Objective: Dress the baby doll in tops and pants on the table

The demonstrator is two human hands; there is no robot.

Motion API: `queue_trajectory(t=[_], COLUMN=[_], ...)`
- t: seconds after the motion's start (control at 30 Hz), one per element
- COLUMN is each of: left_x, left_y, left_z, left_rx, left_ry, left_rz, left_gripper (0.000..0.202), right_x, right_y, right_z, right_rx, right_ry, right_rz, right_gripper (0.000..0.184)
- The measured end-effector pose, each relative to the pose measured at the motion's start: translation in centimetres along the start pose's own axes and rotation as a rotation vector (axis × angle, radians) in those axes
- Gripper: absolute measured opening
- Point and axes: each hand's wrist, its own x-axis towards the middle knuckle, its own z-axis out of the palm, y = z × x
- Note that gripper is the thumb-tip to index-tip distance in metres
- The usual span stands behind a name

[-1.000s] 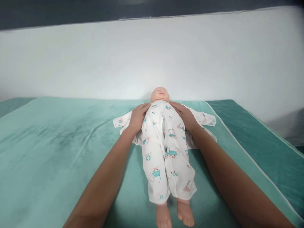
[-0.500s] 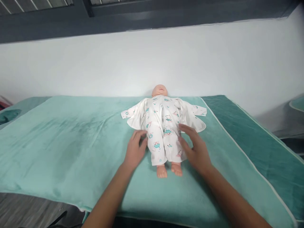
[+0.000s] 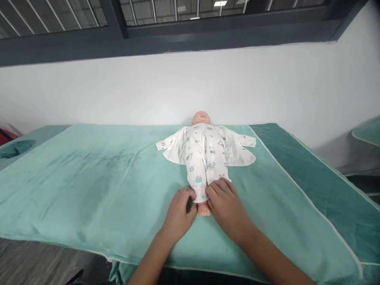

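Note:
A baby doll (image 3: 201, 117) lies on its back on the bed, its head by the wall. White printed trousers (image 3: 198, 160) cover its trunk and legs. Beneath them a matching jacket (image 3: 242, 153) is spread, both sleeves stretched sideways. My left hand (image 3: 180, 213) pinches the outer edge of the left trouser cuff, beside a bare foot (image 3: 204, 208). Over the other cuff, my right hand (image 3: 225, 204) has its fingers curled onto the fabric and hides the second foot.
A light green blanket (image 3: 97, 190) covers the bed, with darker green cloth (image 3: 314, 178) along the right side. Behind stands a white wall (image 3: 133, 91) below a dark window frame (image 3: 190, 39). Grey floor (image 3: 35, 255) shows at the lower left.
Both hands have moved down from beside the thighs to the trouser cuffs and taken hold there. The right hand now covers one foot. The view has tilted up slightly.

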Motion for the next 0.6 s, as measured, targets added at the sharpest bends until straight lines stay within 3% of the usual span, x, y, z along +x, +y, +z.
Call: queue_trajectory(t=[0.23, 0.37, 0.47, 0.6], left_x=[-1.8, -2.9, -3.2, -2.4], left_y=[0.4, 0.3, 0.5, 2.0], left_z=[-0.9, -1.0, -1.1, -0.8], left_rx=[-0.113, -0.071, -0.036, 0.078], left_ry=[0.222, 0.245, 0.229, 0.248], left_rz=[0.037, -0.008, 0.02, 0.149], left_gripper=[0.017, 0.019, 0.024, 0.025], right_x=[-0.5, -1.2, -2.5, -4.8], right_y=[-1.7, -1.6, 0.1, 2.9], right_z=[-2.5, -3.2, -3.0, -1.8], right_rx=[0.218, 0.268, 0.346, 0.307], right_ry=[0.075, 0.022, 0.046, 0.089], right_rz=[-0.121, -0.163, -0.065, 0.225], right_gripper=[0.013, 0.013, 0.016, 0.029])
